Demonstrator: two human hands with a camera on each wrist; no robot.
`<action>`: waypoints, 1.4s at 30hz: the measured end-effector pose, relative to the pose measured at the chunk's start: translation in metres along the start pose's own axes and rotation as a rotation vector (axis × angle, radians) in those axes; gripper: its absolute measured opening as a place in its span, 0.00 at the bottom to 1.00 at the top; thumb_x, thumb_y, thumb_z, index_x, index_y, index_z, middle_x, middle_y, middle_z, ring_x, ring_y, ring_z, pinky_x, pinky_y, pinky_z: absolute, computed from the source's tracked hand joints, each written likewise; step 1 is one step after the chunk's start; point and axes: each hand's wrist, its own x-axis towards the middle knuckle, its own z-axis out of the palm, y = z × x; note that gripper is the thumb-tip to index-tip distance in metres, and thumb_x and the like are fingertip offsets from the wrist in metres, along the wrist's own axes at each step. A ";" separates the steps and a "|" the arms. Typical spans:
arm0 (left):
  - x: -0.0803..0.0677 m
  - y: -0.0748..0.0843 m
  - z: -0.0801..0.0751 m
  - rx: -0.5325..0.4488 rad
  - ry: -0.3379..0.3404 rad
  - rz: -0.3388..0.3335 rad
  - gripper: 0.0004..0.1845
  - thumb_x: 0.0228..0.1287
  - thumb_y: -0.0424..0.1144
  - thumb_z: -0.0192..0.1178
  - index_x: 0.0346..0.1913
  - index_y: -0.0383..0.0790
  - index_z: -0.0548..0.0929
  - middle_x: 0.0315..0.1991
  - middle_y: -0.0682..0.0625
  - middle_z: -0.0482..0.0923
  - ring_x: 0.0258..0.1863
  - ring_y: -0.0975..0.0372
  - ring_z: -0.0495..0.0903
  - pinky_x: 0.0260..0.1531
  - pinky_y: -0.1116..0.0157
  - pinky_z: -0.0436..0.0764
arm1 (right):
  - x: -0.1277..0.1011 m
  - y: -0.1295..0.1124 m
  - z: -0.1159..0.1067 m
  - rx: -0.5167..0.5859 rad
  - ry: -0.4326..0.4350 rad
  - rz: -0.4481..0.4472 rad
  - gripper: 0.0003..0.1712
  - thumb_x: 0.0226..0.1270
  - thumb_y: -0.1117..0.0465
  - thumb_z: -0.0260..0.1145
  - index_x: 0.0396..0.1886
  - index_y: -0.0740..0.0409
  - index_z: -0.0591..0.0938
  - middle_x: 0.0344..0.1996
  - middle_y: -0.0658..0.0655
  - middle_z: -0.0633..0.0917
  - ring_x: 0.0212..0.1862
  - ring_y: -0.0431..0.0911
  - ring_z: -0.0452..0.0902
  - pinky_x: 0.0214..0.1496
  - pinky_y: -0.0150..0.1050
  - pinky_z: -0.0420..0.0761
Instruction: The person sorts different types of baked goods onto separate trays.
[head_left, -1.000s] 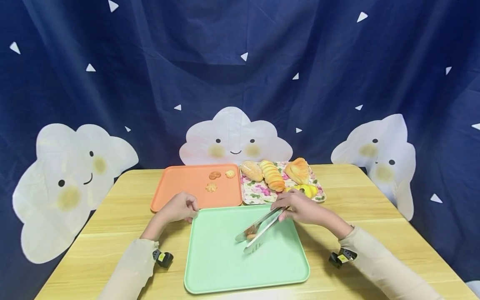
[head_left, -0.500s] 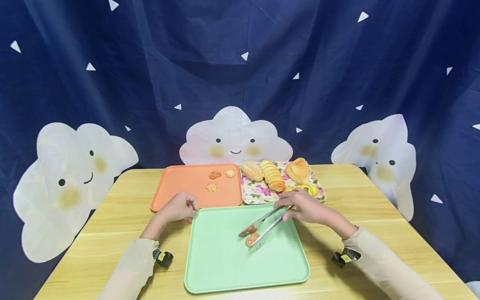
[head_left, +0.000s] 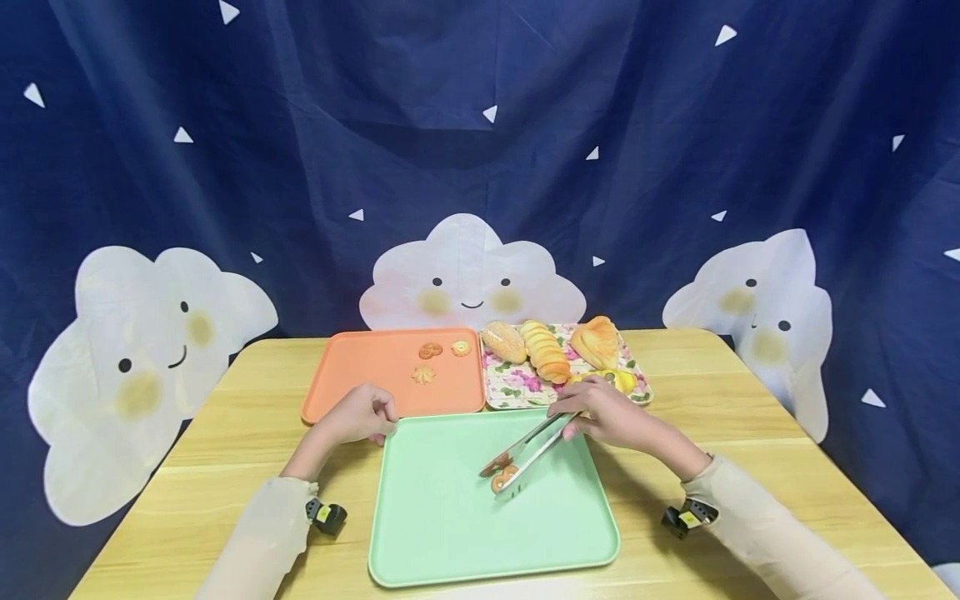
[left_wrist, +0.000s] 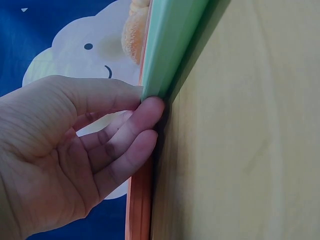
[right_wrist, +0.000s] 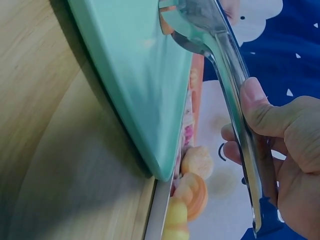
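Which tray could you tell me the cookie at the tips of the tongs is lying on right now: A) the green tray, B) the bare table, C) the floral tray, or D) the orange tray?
A: in the head view the cookie lies on the green tray, at the tips of the tongs that the right hand holds.

place: staged play set | cues: cloud-print backdrop (head_left: pixel 465 167), wooden table (head_left: pixel 750 433), 3 trays, toy breads (head_left: pixel 547 350)
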 end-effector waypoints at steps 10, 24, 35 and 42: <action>0.000 -0.001 0.000 -0.006 0.001 -0.004 0.05 0.53 0.22 0.65 0.26 0.34 0.82 0.15 0.51 0.74 0.17 0.59 0.82 0.26 0.63 0.83 | 0.004 -0.003 -0.003 -0.003 0.022 -0.019 0.21 0.44 0.57 0.77 0.42 0.55 0.90 0.36 0.51 0.88 0.40 0.43 0.81 0.50 0.48 0.74; 0.001 0.000 0.002 -0.017 0.000 -0.005 0.05 0.54 0.22 0.65 0.27 0.33 0.82 0.15 0.51 0.74 0.17 0.58 0.82 0.26 0.64 0.82 | 0.008 -0.001 -0.008 0.029 0.013 -0.007 0.19 0.47 0.58 0.77 0.42 0.55 0.90 0.37 0.50 0.89 0.40 0.43 0.82 0.52 0.49 0.72; 0.001 0.001 0.001 0.002 0.006 -0.007 0.06 0.53 0.22 0.65 0.26 0.34 0.82 0.15 0.51 0.74 0.16 0.59 0.81 0.22 0.66 0.79 | 0.010 0.003 -0.010 -0.001 0.022 -0.023 0.21 0.44 0.57 0.77 0.43 0.55 0.90 0.34 0.50 0.87 0.38 0.41 0.78 0.49 0.46 0.71; 0.000 0.001 0.000 -0.006 0.001 -0.006 0.05 0.53 0.23 0.65 0.26 0.34 0.82 0.15 0.51 0.74 0.17 0.58 0.81 0.25 0.65 0.80 | 0.012 0.004 -0.009 -0.002 0.032 -0.018 0.21 0.45 0.54 0.75 0.42 0.55 0.90 0.35 0.50 0.88 0.39 0.43 0.79 0.49 0.46 0.71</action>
